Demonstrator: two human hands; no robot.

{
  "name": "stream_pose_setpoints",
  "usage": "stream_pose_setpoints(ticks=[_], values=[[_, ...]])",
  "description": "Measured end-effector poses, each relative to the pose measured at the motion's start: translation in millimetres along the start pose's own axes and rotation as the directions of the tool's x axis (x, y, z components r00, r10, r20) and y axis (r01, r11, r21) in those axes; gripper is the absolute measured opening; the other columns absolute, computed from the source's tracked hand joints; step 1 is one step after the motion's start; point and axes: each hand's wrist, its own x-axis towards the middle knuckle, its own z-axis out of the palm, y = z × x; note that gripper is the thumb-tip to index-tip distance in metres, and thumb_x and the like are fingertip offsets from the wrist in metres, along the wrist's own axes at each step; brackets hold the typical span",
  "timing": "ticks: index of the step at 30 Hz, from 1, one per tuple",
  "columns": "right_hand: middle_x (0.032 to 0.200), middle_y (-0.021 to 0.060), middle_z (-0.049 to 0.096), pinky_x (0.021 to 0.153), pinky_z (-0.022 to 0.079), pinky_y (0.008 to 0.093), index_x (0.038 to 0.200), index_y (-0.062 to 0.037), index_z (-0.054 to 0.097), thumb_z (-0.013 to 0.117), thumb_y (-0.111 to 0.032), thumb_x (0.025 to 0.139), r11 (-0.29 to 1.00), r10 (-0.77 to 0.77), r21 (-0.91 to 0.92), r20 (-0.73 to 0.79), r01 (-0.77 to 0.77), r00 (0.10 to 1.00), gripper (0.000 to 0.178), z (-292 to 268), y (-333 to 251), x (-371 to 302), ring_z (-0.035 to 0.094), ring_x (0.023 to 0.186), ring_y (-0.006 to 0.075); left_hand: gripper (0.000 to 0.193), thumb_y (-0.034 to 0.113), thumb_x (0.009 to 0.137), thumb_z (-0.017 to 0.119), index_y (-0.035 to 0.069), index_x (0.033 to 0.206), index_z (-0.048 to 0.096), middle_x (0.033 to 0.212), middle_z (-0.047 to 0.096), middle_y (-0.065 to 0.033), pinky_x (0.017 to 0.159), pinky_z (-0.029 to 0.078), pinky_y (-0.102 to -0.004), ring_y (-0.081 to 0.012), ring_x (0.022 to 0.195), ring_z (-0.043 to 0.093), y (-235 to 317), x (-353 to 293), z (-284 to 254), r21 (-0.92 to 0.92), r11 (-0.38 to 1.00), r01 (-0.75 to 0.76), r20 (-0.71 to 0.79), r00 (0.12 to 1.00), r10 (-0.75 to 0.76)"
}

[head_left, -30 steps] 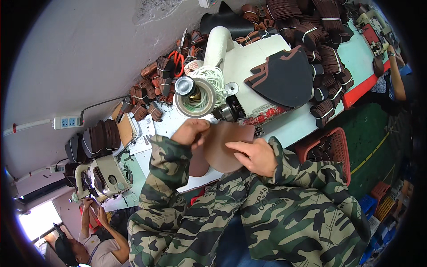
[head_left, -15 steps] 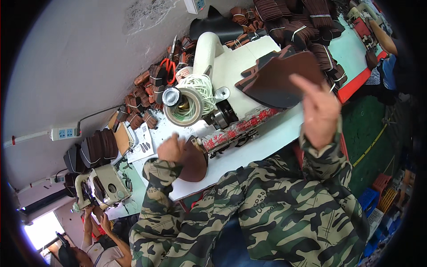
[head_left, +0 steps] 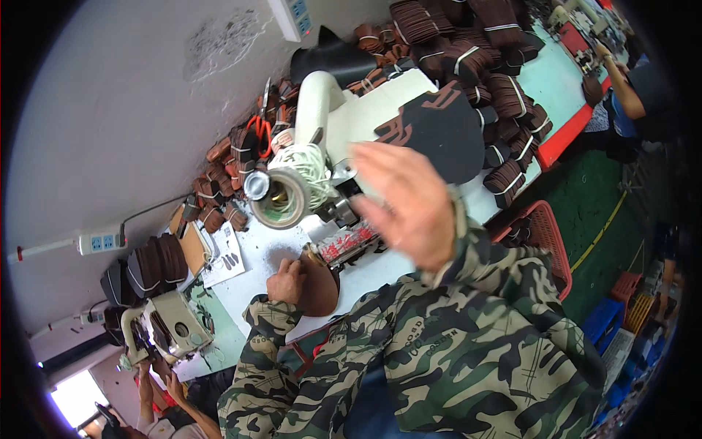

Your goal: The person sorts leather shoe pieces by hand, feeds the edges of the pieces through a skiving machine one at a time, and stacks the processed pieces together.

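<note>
My left hand [head_left: 286, 282] has its fingers bent together at the left edge of a rounded brown leather piece [head_left: 319, 287]. That piece lies on the white table, at the head end of a cream sewing machine [head_left: 316, 102]. Blurred by motion, my right hand [head_left: 409, 208] hangs over the machine's near side with thumb and fingers apart and nothing in them. It hides part of the machine. Beyond it, black cut pieces with brown patches [head_left: 444, 135] lie flat beside the machine. A tape-like ring [head_left: 298, 208] and pale cord [head_left: 306, 167] sit on the machine.
Bundled brown pieces [head_left: 504, 95] are heaped at the back right, with smaller bundles along the wall. Red-handled scissors [head_left: 259, 132] stand among them. A red basket [head_left: 552, 245] is at the right. Co-workers sit at another sewing machine [head_left: 175, 318] lower left and at the upper right.
My right hand has swung left from the cut pieces to the machine. The brown piece beside it has left view; black pieces show there. My left hand has come down to the leather edge.
</note>
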Motion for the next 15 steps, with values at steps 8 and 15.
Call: stream_pose_setpoints(ticks=[8, 15], values=[[0.086, 0.015, 0.063, 0.069, 0.047, 0.04, 0.104, 0.0024, 0.058, 0.067, -0.014, 0.079, 0.943, -0.117, 0.322, 0.077, 0.086, 0.99, 0.032, 31.4, -34.8, 69.1, 0.059, 0.075, 0.0318, 0.031, 0.02, 0.07, 0.071, 0.011, 0.097, 0.06, 0.088, 0.059, -0.0108, 0.066, 0.05, -0.0439, -0.0322, 0.08, 0.061, 4.1, 12.9, 6.9, -0.074, 0.991, 0.11, 0.044, 0.993, -0.107], [0.094, 0.0151, 0.065, 0.075, 0.05, 0.0321, 0.093, 0.0002, 0.066, 0.066, -0.005, 0.078, 0.768, 0.196, 0.506, 0.399, -0.393, 0.896, 0.017, -4.7, -25.1, -12.3, 0.064, 0.084, 0.0262, 0.017, 0.015, 0.076, 0.069, 0.0, 0.081, 0.063, 0.061, 0.055, -0.0083, 0.058, 0.045, -0.032, -0.0112, 0.058, 0.053, -8.1, -11.0, -46.7, -0.768, 0.404, 0.497, 0.582, 0.804, 0.119]])
